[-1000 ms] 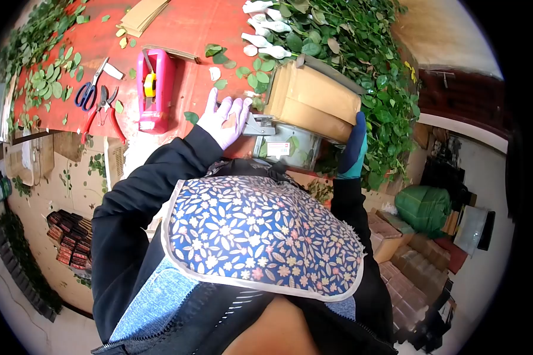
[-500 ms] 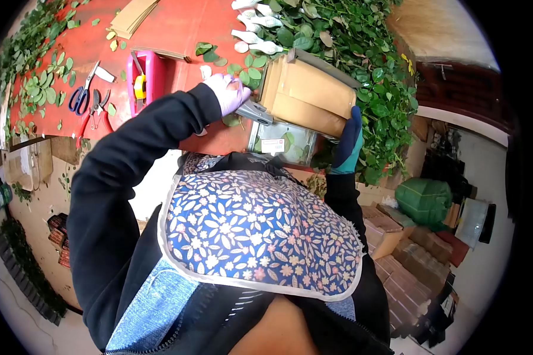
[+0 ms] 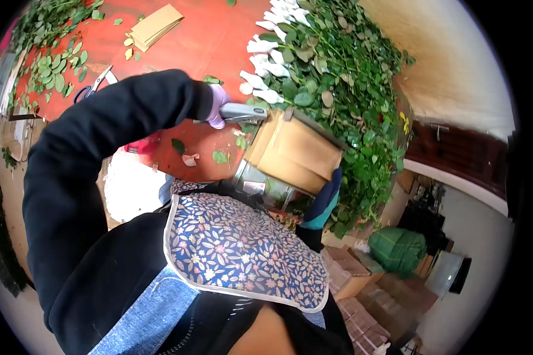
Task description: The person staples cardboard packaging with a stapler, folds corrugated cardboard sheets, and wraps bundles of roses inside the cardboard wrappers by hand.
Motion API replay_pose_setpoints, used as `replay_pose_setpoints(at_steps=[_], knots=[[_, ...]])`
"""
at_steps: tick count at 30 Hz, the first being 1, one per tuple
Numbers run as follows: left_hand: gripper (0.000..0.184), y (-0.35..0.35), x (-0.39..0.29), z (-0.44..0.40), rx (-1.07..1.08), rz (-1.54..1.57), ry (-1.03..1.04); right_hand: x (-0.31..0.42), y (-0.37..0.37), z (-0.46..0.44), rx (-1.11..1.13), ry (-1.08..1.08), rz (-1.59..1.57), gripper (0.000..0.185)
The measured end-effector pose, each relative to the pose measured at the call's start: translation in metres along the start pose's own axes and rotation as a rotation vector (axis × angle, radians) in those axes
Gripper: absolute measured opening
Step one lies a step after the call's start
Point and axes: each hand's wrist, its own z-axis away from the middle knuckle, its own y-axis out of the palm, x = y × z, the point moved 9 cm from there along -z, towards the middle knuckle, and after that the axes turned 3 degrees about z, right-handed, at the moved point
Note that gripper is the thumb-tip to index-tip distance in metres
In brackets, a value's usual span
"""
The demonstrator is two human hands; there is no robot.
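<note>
My left hand (image 3: 218, 106), in a light purple glove, is closed around a grey stapler (image 3: 244, 112). The stapler's front end meets the upper left edge of a folded brown cardboard wrap (image 3: 296, 151). At the wrap's lower right corner, my right hand (image 3: 324, 201) grips it in a dark blue and teal glove; its fingertips are partly hidden. A dark strip (image 3: 317, 127) runs along the wrap's far edge. Beneath the wrap sits a clear box (image 3: 276, 190) with a white label. White-covered flower heads (image 3: 269, 68) on leafy stems (image 3: 343, 83) lie just beyond.
Flat cardboard pieces (image 3: 157, 26) lie on the red table (image 3: 201, 29). Scissors (image 3: 95, 86) and loose leaves (image 3: 56, 71) are at the left, with my sleeve partly over them. Cardboard boxes (image 3: 343, 272) and a green bundle (image 3: 397, 249) stand on the floor at right.
My left hand has raised the stapler, turned it level and brought it to the wrap's upper left edge. My left elbow has swung outward. The view has shifted; my right hand still holds the wrap.
</note>
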Motion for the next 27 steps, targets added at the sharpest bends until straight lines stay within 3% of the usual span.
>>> replay_pose_setpoints(at_steps=[3, 8, 13, 16, 20, 22, 27], knots=[[0.042, 0.009, 0.027, -0.037, 0.237, 0.353, 0.039, 0.009, 0.007, 0.001, 0.025, 0.025, 0.096, 0.047], [0.043, 0.017, 0.015, 0.005, 0.314, 0.392, 0.025, 0.057, 0.004, 0.055, 0.011, 0.052, 0.08, 0.044], [0.044, 0.027, 0.003, 0.009, 0.31, 0.389, 0.034, 0.061, -0.008, 0.077, -0.003, 0.126, 0.099, 0.046], [0.045, 0.034, -0.006, 0.013, 0.283, 0.376, 0.047, 0.066, -0.015, 0.09, 0.005, 0.005, 0.152, 0.047], [0.046, 0.042, -0.003, 0.026, 0.239, 0.363, 0.057, 0.08, -0.016, 0.091, -0.023, 0.042, 0.106, 0.047], [0.046, 0.046, 0.002, 0.04, 0.207, 0.352, 0.064, 0.08, -0.018, 0.093, -0.005, 0.027, 0.226, 0.046], [0.047, 0.021, -0.017, 0.058, 0.202, 0.249, 0.066, 0.08, -0.029, 0.09, -0.124, -0.033, 0.097, 0.042]])
